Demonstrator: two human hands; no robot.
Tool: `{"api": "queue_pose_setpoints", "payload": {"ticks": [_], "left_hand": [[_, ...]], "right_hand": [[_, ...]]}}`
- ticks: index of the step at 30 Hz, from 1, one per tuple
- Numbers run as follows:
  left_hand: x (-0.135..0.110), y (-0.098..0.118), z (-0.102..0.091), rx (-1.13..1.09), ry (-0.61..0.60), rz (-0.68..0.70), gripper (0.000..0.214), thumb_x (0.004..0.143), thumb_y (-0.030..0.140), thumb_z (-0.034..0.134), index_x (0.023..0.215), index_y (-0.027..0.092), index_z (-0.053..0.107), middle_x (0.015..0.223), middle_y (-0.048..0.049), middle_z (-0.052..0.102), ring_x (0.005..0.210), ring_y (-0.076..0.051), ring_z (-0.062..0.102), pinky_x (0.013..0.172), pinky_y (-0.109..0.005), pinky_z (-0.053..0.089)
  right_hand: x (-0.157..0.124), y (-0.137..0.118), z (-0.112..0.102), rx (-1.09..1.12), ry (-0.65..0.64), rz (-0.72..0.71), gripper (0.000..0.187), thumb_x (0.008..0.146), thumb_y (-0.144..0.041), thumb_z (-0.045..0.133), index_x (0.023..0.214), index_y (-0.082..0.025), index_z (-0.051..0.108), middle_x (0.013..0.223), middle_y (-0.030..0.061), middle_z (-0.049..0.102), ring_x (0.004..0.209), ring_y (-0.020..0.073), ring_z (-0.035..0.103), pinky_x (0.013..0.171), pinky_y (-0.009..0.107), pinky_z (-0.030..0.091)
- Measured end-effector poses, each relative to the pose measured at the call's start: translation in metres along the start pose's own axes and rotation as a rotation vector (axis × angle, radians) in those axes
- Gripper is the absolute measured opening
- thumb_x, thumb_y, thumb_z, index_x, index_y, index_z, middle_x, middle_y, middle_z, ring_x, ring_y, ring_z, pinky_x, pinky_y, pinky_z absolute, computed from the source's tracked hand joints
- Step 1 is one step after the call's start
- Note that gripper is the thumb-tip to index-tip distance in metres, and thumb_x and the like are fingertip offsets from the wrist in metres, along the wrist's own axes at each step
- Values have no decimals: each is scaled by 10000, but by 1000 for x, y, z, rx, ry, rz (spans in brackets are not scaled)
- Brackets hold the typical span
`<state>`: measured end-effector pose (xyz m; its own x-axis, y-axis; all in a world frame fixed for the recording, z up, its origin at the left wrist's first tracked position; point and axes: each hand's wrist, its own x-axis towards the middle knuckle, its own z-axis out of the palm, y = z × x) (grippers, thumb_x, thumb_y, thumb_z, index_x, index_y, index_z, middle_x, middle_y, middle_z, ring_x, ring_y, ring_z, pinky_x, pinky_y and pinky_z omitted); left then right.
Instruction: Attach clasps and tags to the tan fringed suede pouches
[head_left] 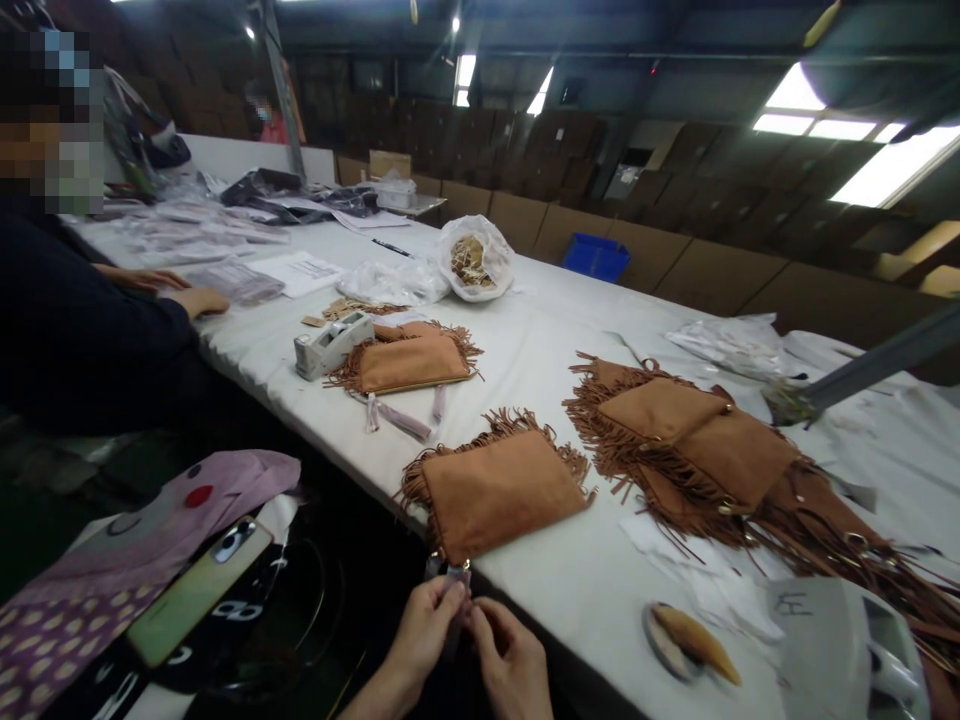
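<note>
A brown fringed bag point(502, 492) lies flat at the table's front edge, with metal clasps at its near corner. Just below that corner, my left hand point(421, 628) pinches a strap wrapped in pale mauve paper point(456, 612). My right hand point(511, 655) is closed on the same wrapped strap, its fingertips close to my left thumb. Fingers cover much of the wrapping. Farther back rests a second fringed bag point(412, 362), with wrapped strap ends point(405, 418) hanging toward the edge. On the right is a pile of similar bags point(697, 425).
A tape dispenser point(334, 345) stands beside the second bag; another dispenser point(832, 650) is at the lower right near a tape roll point(667, 640). A plastic bag point(476, 260) stands at the back. Left, a co-worker's hands point(191, 298) touch packaging. A phone point(199, 595) lies lower left.
</note>
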<state>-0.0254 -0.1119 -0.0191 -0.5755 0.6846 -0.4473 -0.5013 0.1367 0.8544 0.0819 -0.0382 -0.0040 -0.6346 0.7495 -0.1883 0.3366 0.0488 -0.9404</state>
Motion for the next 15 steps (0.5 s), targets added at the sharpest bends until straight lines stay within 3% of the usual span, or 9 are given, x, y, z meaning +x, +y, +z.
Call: {"api": "queue_pose_setpoints", "payload": {"ticks": [3, 7, 11, 15], "left_hand": [[0, -4, -10, 62, -43, 15, 568, 655, 684, 638, 712, 119, 650, 515, 4, 587, 428, -97, 488, 455, -212, 345], [-4, -2, -35, 131, -162, 34, 556, 681, 672, 629, 694, 117, 645, 490, 18, 556, 420, -83, 452, 451, -209, 339], [-11, 0, -63, 162, -204, -23, 568, 677, 698, 612, 681, 130, 622, 472, 16, 561, 395, -81, 445, 439, -211, 325], [-16, -9, -66, 114, -161, -78, 552, 661, 675, 649, 758, 132, 610, 570, -35, 650, 446, -111, 536, 454, -210, 340]], "right_hand": [[16, -8, -18, -343, 54, -376, 338, 891, -259, 467, 1176, -221, 646, 981, 99, 681, 911, 240, 636, 831, 359, 515], [34, -21, -15, -718, -38, -709, 504, 802, -50, 441, 1233, -251, 610, 1180, 135, 575, 1047, 263, 544, 883, 429, 491], [36, -25, 5, -902, -155, -763, 533, 760, -25, 520, 1240, -242, 605, 1145, 140, 573, 962, 261, 522, 827, 393, 495], [40, -22, 14, -904, -215, -735, 432, 810, -72, 549, 1190, -257, 637, 1006, 103, 611, 848, 228, 518, 738, 340, 474]]}}
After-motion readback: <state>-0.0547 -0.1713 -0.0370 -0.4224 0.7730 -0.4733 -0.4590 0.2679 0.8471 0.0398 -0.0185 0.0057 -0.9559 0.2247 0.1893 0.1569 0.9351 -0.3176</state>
